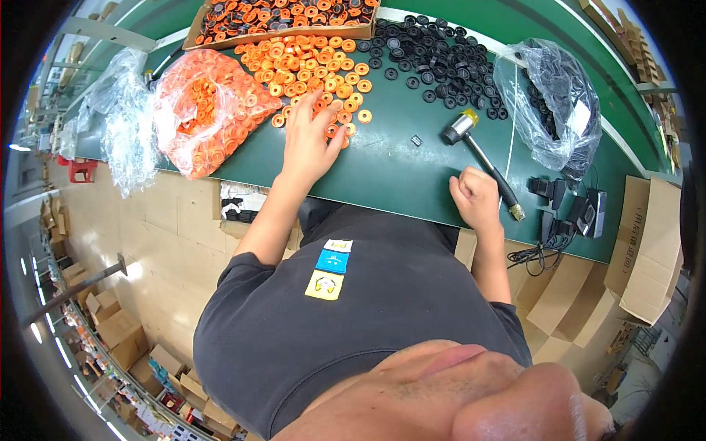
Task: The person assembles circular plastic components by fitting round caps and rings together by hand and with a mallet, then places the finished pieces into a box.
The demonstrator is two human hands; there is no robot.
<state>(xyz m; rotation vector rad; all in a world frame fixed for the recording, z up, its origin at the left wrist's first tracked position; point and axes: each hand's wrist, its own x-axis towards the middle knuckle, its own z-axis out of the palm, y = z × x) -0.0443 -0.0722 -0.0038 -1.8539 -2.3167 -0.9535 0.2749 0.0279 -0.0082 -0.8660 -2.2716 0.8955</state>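
Left hand [310, 141]: spread over orange rings [301, 65], likely heaped for easy reach | Right hand [476, 197]: curled near hammer [486, 159], contents hidden

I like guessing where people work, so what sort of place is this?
Probably a factory or workshop: orange round parts and black round parts lie heaped on a green workbench, with a hammer nearby.
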